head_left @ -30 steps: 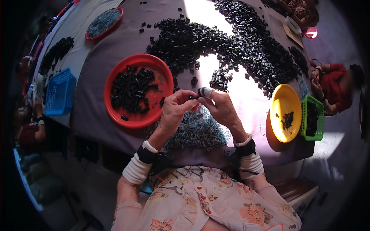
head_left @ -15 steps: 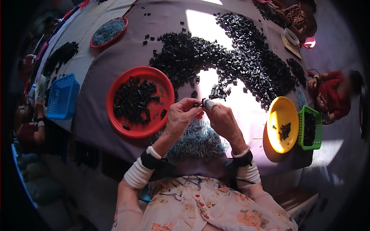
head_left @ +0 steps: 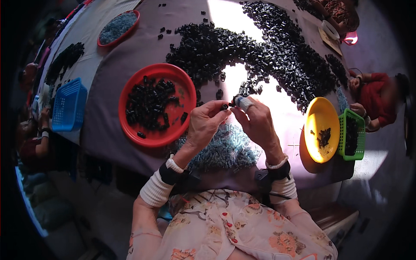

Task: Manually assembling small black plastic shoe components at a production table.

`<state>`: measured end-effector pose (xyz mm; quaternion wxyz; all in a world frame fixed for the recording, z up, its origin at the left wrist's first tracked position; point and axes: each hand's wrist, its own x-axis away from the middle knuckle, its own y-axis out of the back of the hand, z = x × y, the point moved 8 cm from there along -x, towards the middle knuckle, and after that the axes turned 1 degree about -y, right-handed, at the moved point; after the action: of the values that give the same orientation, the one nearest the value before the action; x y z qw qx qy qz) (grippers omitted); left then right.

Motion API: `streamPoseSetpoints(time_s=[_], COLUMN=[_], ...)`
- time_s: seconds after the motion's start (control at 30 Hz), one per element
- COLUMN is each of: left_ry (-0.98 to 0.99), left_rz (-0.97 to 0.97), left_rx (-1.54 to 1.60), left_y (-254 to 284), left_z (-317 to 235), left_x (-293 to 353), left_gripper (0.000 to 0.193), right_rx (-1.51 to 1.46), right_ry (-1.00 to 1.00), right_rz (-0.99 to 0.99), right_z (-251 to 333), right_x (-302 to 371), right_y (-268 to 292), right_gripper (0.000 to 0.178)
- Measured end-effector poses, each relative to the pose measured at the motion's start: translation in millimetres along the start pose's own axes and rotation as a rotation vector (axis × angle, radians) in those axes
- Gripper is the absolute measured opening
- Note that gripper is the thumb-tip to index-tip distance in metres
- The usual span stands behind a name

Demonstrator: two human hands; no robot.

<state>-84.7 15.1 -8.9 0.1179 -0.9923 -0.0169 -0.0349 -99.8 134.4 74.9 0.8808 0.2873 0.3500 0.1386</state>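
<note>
My left hand pinches a small black plastic piece between thumb and fingertips, its round open end showing. Close beside it, my right hand has its fingers closed at another tiny dark part, too small to name; a finger wears white and blue wrapping. Whether the two parts touch, I cannot tell. Below both hands spreads a heap of small bluish-grey metal springs. Beyond them lies a big pile of black plastic pieces. A red round tray at my left holds more black pieces.
A yellow plate with a few dark bits leans near a green basket on the right. Far left are a blue basket and a red dish of springs. Other people sit at the right and left table edges.
My hands have drawn slightly apart, the right one rising with its fingers spread a little more. The left still pinches the black piece. The whole view has shifted slightly.
</note>
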Motion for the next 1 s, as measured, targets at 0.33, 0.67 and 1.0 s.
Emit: streamPoseSetpoints(time_s=[0.33, 0.67, 1.0], left_ry=[-0.056, -0.063, -0.125], left_rz=[-0.041, -0.022, -0.047], left_rx=[-0.21, -0.268, -0.27], left_y=[0.0, 3.2, 14.9], left_z=[0.3, -1.0, -9.9], left_x=[0.2, 11.9, 21.6], left_gripper=[0.02, 0.02, 0.022], right_rx=[0.228, 0.216, 0.196], right_ry=[0.125, 0.057, 0.032], right_rz=[0.108, 0.201, 0.077], right_z=[9.7, 3.2, 5.6], right_x=[6.3, 17.7, 19.2], right_y=[-11.0, -23.4, -28.6], right_gripper=[0.009, 0.01, 0.007])
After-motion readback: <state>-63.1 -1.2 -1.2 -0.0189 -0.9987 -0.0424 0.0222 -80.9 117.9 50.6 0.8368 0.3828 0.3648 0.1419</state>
